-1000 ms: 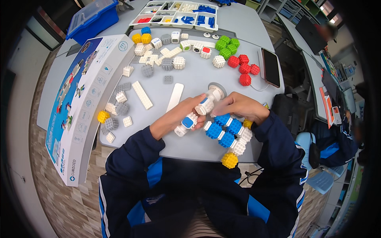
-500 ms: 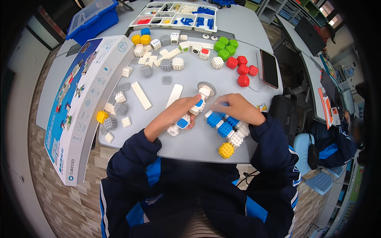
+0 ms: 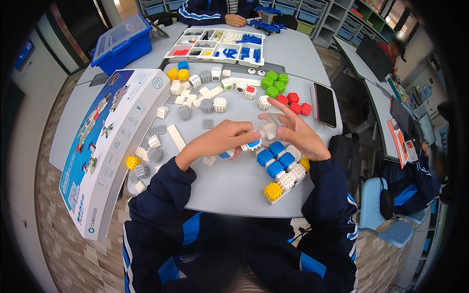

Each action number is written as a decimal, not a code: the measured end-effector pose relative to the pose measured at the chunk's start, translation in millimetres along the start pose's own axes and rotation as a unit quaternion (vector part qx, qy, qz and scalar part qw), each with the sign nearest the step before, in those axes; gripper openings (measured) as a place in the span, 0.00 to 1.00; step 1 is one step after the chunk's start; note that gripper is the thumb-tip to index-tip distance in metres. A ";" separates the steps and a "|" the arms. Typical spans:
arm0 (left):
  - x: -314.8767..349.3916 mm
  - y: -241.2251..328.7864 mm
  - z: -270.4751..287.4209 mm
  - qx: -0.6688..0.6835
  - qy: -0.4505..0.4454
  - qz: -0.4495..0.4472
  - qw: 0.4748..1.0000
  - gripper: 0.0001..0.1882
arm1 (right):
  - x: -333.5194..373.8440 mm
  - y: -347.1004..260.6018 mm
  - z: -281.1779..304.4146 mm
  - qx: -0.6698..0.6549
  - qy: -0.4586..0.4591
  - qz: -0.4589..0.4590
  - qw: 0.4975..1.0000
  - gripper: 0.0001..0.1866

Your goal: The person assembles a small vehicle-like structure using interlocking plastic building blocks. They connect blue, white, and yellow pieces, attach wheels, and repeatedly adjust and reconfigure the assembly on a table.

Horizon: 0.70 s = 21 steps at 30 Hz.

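My left hand (image 3: 222, 139) is closed around a chain of white and blue blocks (image 3: 253, 145). At its far end, a white block with a grey wheel (image 3: 272, 128) is blurred by motion. My right hand (image 3: 305, 136) pinches this wheel between thumb and a finger, the other fingers stretched out. Beside it on the table lies an assembly of studded blue, white and yellow cubes (image 3: 274, 169). Under my left hand, part of the chain's lower end (image 3: 209, 160) is hidden.
Loose white and grey cubes (image 3: 183, 113) and a long white plate (image 3: 176, 138) lie left. Green cubes (image 3: 274, 85), red cubes (image 3: 294, 103) and a phone (image 3: 325, 105) are at right. A sorting tray (image 3: 215, 46) stands farther back, a large box (image 3: 115, 146) leftmost. Another person's hand (image 3: 235, 20) rests across the table.
My right hand has left the blue cube assembly and moved up to the wheel. The wheel piece has turned and shifted right. The view has tilted, showing more of the far side.
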<state>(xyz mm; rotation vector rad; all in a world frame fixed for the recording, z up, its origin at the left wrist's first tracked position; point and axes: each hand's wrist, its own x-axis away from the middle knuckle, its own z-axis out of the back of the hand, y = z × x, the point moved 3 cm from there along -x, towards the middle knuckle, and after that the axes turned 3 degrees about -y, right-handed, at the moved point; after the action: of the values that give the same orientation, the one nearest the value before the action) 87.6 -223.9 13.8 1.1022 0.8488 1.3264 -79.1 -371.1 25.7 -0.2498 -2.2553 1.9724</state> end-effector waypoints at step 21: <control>-13.0 -42.6 -18.5 0.065 0.170 -0.048 0.982 0.32 | 16.9 9.4 -7.9 0.241 0.110 0.027 0.964 0.19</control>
<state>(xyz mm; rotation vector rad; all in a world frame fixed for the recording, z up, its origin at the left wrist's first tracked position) 81.9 -230.9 -33.5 0.9329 1.2397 1.4162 -93.7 -358.7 17.3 -0.4480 -1.5918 2.3117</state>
